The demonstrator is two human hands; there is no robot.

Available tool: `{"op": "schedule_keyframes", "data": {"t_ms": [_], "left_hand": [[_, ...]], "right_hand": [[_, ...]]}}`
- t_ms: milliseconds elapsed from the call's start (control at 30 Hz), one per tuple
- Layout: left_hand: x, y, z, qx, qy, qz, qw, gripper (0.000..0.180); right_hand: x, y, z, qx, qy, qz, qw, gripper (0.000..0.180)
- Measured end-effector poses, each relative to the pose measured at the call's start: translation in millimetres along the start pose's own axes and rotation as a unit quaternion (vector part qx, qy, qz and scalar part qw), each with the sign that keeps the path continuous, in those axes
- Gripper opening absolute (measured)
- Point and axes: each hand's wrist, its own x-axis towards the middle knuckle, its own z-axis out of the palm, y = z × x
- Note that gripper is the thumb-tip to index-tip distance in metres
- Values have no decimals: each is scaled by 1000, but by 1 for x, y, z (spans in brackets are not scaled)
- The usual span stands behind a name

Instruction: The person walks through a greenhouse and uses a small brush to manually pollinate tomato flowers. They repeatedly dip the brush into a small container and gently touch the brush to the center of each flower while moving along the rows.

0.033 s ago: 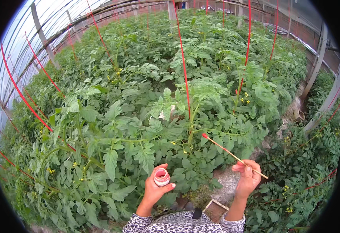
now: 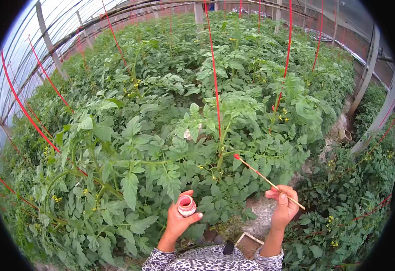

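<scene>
My left hand (image 2: 177, 222) is wrapped round a small open jar (image 2: 187, 208) with a reddish rim and pinkish-red inside; its mouth faces up. Between the thumb and fingers of my right hand (image 2: 283, 208) is a thin wooden stick (image 2: 268, 181) with a red tip (image 2: 237, 156). The stick slants up to the left, and its blunt end pokes out to the right of the hand. Its red tip is near a tomato plant stem (image 2: 220, 159) with small yellow flowers (image 2: 214, 177); whether it touches a leaf I cannot tell.
Dense tomato plants (image 2: 152, 113) fill the space ahead and to the left. Red strings (image 2: 214, 81) rise from them. More plants (image 2: 337, 217) grow on the right, beyond a pale strip of ground (image 2: 261, 208). Posts (image 2: 378, 117) stand at the right, and a light-edged square frame (image 2: 250, 238) lies below.
My right hand has shifted slightly left with the stick. The jar in my left hand has barely moved.
</scene>
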Motion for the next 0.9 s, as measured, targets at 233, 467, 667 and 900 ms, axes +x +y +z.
{"op": "schedule_keyframes", "data": {"t_ms": [233,467,667,900], "left_hand": [[5,-21,-16,1,-11,14,1000,70],[11,-27,-16,6,-33,25,999,70],[14,-28,-18,21,-38,25,999,71],[19,-33,-25,20,-33,44,998,62]], "right_hand": [[3,9,21,-61,-40,-20,997,16],[33,11,62,-231,-176,-128,948,14],[50,11,76,-303,-250,-177,903,16],[55,1,82,-325,-270,-188,887,17]]}}
